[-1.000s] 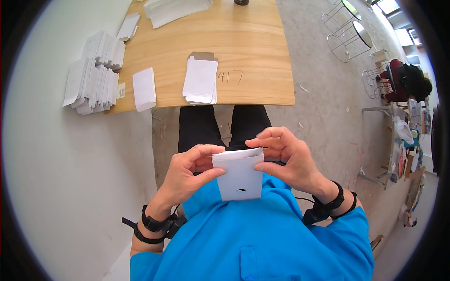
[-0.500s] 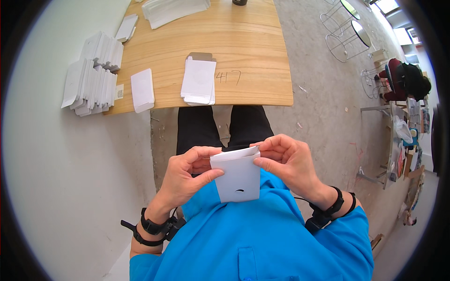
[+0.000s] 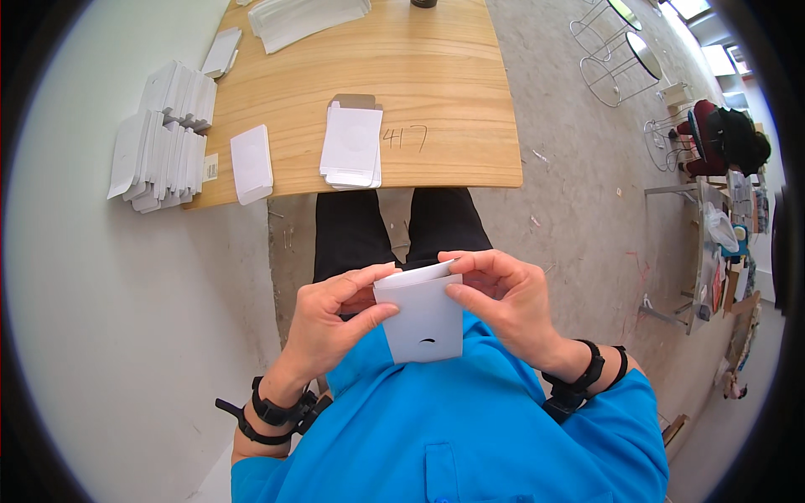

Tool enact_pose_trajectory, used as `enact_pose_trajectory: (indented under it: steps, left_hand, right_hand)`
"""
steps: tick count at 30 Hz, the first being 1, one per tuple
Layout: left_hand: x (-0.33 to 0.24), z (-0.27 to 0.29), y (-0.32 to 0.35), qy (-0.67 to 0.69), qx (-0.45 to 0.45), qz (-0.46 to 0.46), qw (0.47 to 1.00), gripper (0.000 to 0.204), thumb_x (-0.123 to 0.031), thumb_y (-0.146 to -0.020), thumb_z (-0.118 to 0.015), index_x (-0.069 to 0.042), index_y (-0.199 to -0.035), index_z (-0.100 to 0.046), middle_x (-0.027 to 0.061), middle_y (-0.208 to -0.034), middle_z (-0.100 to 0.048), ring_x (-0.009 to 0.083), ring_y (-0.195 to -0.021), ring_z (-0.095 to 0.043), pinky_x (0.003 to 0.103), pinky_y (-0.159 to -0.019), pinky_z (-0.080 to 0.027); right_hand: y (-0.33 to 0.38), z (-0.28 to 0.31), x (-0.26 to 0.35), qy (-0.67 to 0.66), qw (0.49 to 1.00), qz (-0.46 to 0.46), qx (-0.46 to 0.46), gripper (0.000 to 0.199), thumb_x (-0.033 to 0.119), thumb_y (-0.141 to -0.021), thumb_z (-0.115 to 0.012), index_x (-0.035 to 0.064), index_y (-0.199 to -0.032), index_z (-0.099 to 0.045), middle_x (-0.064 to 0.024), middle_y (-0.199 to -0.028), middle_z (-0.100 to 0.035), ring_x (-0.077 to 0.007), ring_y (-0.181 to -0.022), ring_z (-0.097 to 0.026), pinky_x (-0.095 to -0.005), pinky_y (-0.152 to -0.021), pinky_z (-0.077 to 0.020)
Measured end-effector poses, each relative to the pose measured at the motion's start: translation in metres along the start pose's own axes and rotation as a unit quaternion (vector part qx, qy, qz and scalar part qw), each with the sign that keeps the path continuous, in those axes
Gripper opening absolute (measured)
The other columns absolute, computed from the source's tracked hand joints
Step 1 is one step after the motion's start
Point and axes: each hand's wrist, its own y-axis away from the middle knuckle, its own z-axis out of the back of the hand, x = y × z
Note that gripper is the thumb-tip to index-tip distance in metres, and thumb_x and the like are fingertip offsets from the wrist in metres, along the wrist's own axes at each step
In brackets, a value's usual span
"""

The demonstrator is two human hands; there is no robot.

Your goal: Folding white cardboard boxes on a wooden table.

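Observation:
In front of my blue shirt I hold a small, flat white paper box [image 3: 426,323] upright, with a dark curved mark low on its face. Its top end has a flap standing up slightly. My left hand [image 3: 337,312] pinches the left upper edge, thumb on the near face and fingers behind. On the opposite corner, my right hand [image 3: 507,303] has its thumb at the near face's top edge and its fingers along the flap. On the table [image 3: 436,101] ahead lie a small stack of flat white boxes [image 3: 350,142] and a single white box [image 3: 251,163].
Many white boxes [image 3: 168,155] stand packed against the wall at the table's left edge. Larger white sheets [image 3: 306,21] and a dark cup [image 3: 424,3] sit at the far side. To the right are stools [image 3: 644,54], a person [image 3: 729,138] and a cluttered workbench [image 3: 708,251].
My right fingers have moved slightly left and inward over the box's top flap. The left hand keeps its grip, and the box stays nearly in place.

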Motion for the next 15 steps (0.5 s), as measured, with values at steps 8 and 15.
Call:
enact_pose_trajectory:
  steps: [8, 15]
  left_hand:
    - [0.006, 0.004, -0.004, 0.054, -0.009, 0.019, 0.998, 0.034, -0.012, -0.091, -0.071, -0.003, -0.123, -0.067, 0.0131, -0.105, -0.073, 0.0164, -0.091, -0.070, 0.028, -0.079, -0.058]
    - [0.001, 0.006, -0.008, -0.010, -0.013, -0.006, 1.000, 0.029, -0.013, -0.093, -0.069, -0.002, -0.120, -0.069, 0.0113, -0.102, -0.073, 0.0134, -0.083, -0.067, 0.025, -0.072, -0.055]
  right_hand:
    - [-0.009, 0.006, -0.003, -0.064, 0.997, -0.029, -0.028, 0.015, 0.010, -0.096, -0.064, -0.0039, -0.103, -0.065, -0.0143, -0.103, -0.071, -0.0160, -0.090, -0.069, -0.0297, -0.083, -0.0577]
    - [-0.013, 0.014, -0.004, -0.033, 0.996, -0.082, 0.003, 0.023, 0.012, -0.095, -0.066, -0.0061, -0.110, -0.068, -0.0147, -0.100, -0.072, -0.0154, -0.088, -0.068, -0.0277, -0.081, -0.0571]
